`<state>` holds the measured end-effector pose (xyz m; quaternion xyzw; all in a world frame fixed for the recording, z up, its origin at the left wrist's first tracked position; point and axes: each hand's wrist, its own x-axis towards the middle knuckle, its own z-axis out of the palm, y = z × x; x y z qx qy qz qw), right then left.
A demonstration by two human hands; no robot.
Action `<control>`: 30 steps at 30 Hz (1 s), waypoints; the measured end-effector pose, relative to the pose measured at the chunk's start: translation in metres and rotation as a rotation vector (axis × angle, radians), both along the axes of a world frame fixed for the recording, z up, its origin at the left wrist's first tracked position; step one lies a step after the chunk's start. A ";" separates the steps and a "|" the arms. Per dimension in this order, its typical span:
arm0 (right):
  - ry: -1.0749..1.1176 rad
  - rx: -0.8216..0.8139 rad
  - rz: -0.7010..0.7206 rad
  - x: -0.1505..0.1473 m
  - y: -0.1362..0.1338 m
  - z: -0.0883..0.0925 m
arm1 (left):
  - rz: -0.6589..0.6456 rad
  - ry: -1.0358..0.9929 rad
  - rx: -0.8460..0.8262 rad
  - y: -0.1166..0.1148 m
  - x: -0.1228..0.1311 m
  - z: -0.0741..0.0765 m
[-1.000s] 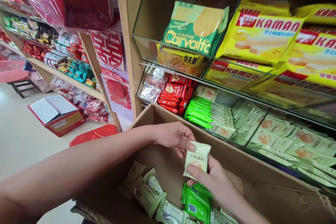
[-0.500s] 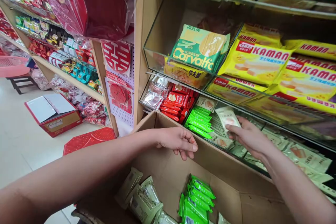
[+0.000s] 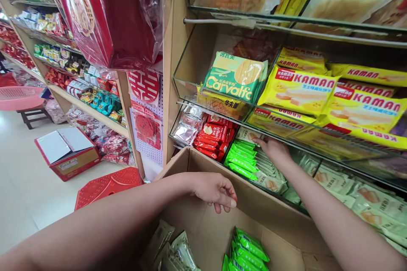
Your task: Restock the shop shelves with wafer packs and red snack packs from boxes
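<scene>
My right hand (image 3: 274, 150) reaches into the lower shelf compartment, its fingers closed at the back of a row of pale biscuit packets (image 3: 270, 167). The packet under its fingertips is mostly hidden. Beside that row lie bright green packets (image 3: 242, 156) in a stack. My left hand (image 3: 215, 190) hovers above a cardboard box (image 3: 251, 216), fingers curled in, with nothing visible in them. Inside the box, green packets (image 3: 249, 250) lie stacked, and cream packets (image 3: 181, 250) sit at its left, partly cut off by the frame.
Red packets (image 3: 214, 135) fill the compartment left of the green ones. Above are yellow wafer packs (image 3: 299, 89) and a green wafer pack (image 3: 233, 78), behind a glass front. A red stool (image 3: 106, 184) and a red-and-white carton (image 3: 68, 150) stand on the floor at left.
My right hand has moved left and deeper into the compartment, bringing the pale packet to the row's back. My left hand stays over the box. The view has tilted up slightly.
</scene>
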<state>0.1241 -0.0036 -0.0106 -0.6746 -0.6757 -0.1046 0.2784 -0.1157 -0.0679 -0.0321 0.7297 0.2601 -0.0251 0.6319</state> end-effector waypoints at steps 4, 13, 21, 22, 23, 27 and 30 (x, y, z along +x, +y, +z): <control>-0.033 0.014 0.008 0.000 -0.004 -0.004 | -0.085 0.126 0.124 -0.001 0.001 0.005; -0.042 0.011 -0.007 0.003 -0.020 -0.002 | -0.243 0.305 0.406 -0.005 -0.004 0.017; -0.019 0.343 0.265 -0.017 -0.129 -0.012 | -0.246 0.571 0.662 0.001 -0.006 0.000; -0.064 0.318 0.380 -0.021 -0.144 -0.017 | -0.258 0.579 0.664 0.001 -0.005 -0.002; -0.130 0.267 0.516 -0.026 -0.157 -0.023 | -0.274 0.580 0.668 0.000 -0.003 -0.003; -0.248 -0.082 0.833 -0.054 -0.195 -0.060 | -0.369 0.577 0.695 -0.005 0.002 0.000; -0.083 -0.462 0.731 -0.088 -0.205 -0.097 | -0.373 0.624 0.705 -0.008 0.004 0.002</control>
